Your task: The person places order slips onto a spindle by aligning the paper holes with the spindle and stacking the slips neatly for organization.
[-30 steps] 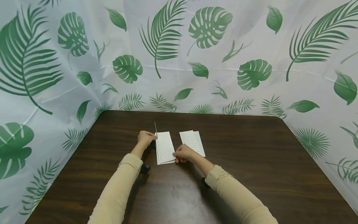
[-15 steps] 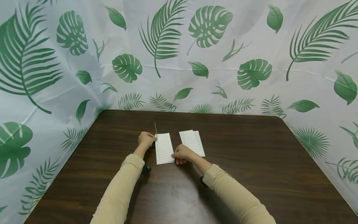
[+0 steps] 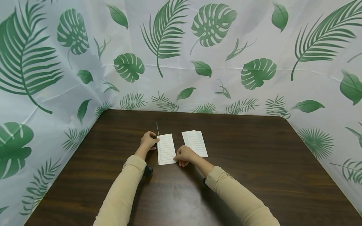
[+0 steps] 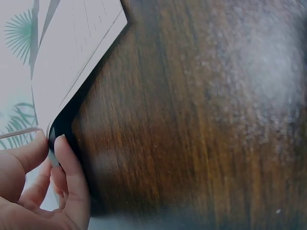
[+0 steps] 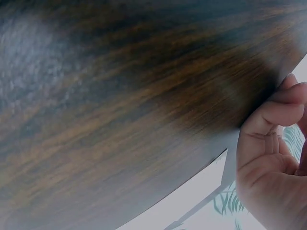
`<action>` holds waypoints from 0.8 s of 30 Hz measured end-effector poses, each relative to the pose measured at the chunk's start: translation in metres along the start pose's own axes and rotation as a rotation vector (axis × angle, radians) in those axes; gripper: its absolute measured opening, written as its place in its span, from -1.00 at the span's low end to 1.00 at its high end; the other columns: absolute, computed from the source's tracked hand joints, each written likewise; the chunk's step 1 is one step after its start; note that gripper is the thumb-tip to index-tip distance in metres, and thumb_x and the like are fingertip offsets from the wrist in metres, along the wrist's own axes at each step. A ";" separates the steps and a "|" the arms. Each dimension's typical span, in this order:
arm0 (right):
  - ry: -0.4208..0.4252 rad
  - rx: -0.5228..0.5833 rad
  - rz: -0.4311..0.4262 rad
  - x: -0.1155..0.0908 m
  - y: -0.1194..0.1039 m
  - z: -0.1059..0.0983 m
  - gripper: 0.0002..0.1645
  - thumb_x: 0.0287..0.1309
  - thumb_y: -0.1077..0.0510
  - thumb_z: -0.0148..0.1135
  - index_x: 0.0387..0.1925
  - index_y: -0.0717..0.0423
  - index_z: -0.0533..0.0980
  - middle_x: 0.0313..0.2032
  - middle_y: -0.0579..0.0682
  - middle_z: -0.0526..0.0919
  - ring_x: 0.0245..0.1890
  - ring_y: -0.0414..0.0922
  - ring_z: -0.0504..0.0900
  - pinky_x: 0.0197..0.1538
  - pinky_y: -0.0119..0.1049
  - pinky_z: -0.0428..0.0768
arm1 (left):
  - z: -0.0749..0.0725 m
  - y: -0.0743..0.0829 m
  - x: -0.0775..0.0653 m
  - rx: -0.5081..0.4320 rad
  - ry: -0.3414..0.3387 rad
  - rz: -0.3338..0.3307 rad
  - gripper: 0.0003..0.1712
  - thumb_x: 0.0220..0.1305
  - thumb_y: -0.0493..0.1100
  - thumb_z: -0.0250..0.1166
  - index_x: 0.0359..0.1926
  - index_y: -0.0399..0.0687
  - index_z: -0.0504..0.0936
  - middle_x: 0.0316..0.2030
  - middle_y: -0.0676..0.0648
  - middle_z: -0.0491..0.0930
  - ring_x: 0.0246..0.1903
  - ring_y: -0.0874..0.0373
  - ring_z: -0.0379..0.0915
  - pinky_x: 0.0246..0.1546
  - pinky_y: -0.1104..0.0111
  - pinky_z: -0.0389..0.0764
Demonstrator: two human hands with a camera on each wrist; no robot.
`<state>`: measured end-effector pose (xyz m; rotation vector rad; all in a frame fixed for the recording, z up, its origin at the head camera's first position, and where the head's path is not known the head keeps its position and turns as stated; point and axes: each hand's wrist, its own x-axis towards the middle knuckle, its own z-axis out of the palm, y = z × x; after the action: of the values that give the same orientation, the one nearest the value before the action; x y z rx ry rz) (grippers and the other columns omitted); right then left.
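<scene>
In the head view, a small stack of white lined paper sheets (image 3: 166, 149) lies left of the table's middle. My left hand (image 3: 148, 140) pinches its upper left edge between thumb and fingers; a thin, pale strip (image 3: 157, 129) stands up beside the thumb, its kind unclear. In the left wrist view, the sheets (image 4: 81, 52) bend slightly into the grip, with something dark between thumb and finger. My right hand (image 3: 185, 155) pinches the lower right corner of the same stack, its other fingers curled. In the right wrist view, the right hand (image 5: 271, 158) largely hides that corner.
A second group of white lined sheets (image 3: 195, 143), overlapping unevenly, lies just beyond the right hand. Both groups rest on a dark wooden table (image 3: 268, 163). A leaf-printed white curtain (image 3: 175, 69) hangs along the table's back and sides.
The sheets in my hands, which had their lower edges offset, now lie nearly flush. My left fingers have spread slightly at the upper edge; the right hand has barely moved.
</scene>
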<state>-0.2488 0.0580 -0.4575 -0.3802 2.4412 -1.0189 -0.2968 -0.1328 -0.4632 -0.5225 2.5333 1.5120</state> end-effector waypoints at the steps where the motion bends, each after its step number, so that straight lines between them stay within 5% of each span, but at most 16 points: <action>1: -0.001 0.009 -0.003 -0.001 0.000 0.000 -0.67 0.15 0.22 0.24 -0.69 0.26 0.52 -0.84 -0.11 0.49 -0.85 -0.28 0.43 -0.73 -0.53 0.45 | 0.000 -0.001 0.001 -0.003 -0.009 -0.003 -0.70 0.22 -0.26 0.25 -0.03 -0.20 0.46 0.06 -0.33 0.35 -0.42 0.10 0.32 -0.69 0.53 0.57; 11: 0.001 0.295 0.013 -0.004 0.005 -0.002 -0.90 0.21 0.36 0.05 -0.26 0.32 0.32 -0.76 -0.01 0.52 -0.82 -0.26 0.47 -0.69 -0.49 0.52 | -0.006 -0.012 0.015 -0.157 -0.157 -0.054 -0.57 0.32 -0.36 0.11 0.20 -0.18 0.43 0.16 -0.32 0.33 -0.06 -0.09 0.42 -0.47 0.43 0.65; 14: -0.017 0.378 0.037 -0.004 0.005 -0.003 -0.77 0.22 0.40 0.01 -0.10 0.38 0.27 -0.73 0.00 0.51 -0.79 -0.26 0.47 -0.67 -0.50 0.51 | 0.005 -0.040 0.059 -0.194 -0.176 -0.046 -0.54 0.24 -0.40 0.19 0.17 -0.11 0.48 0.12 -0.30 0.37 -0.20 -0.04 0.48 -0.38 0.30 0.70; 15: -0.023 0.398 0.045 -0.004 0.006 -0.003 -0.72 0.22 0.40 0.01 -0.05 0.39 0.27 -0.73 -0.01 0.51 -0.79 -0.27 0.47 -0.66 -0.50 0.50 | 0.005 -0.043 0.061 -0.216 -0.185 -0.033 -0.53 0.22 -0.42 0.20 0.16 -0.08 0.50 0.11 -0.27 0.39 -0.24 0.00 0.50 -0.40 0.32 0.70; 18: -0.043 0.446 0.077 -0.002 0.006 -0.003 -0.67 0.22 0.41 0.02 0.02 0.38 0.28 -0.71 -0.03 0.52 -0.77 -0.28 0.47 -0.65 -0.52 0.49 | 0.014 -0.067 0.098 -0.253 -0.192 -0.031 -0.51 0.15 -0.43 0.26 0.12 -0.05 0.54 0.07 -0.28 0.41 -0.28 -0.03 0.52 -0.40 0.26 0.71; 22: -0.047 0.460 0.091 -0.001 0.007 -0.004 -0.68 0.22 0.41 0.03 0.01 0.37 0.30 -0.70 -0.03 0.54 -0.76 -0.28 0.47 -0.64 -0.54 0.49 | 0.011 -0.056 0.084 -0.245 -0.191 -0.050 -0.51 0.16 -0.42 0.27 0.13 -0.05 0.53 0.08 -0.29 0.40 -0.26 -0.06 0.51 -0.33 0.24 0.72; 24: -0.049 0.457 0.085 -0.001 0.008 -0.004 -0.69 0.21 0.41 0.03 0.00 0.37 0.31 -0.69 -0.03 0.54 -0.75 -0.27 0.48 -0.64 -0.54 0.49 | 0.003 -0.035 0.055 -0.216 -0.184 -0.078 -0.48 0.21 -0.42 0.21 0.19 -0.07 0.47 0.12 -0.30 0.36 -0.24 -0.04 0.46 -0.27 0.25 0.71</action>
<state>-0.2504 0.0665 -0.4600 -0.1428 2.0780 -1.4607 -0.3355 -0.1575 -0.5103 -0.4784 2.2028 1.7288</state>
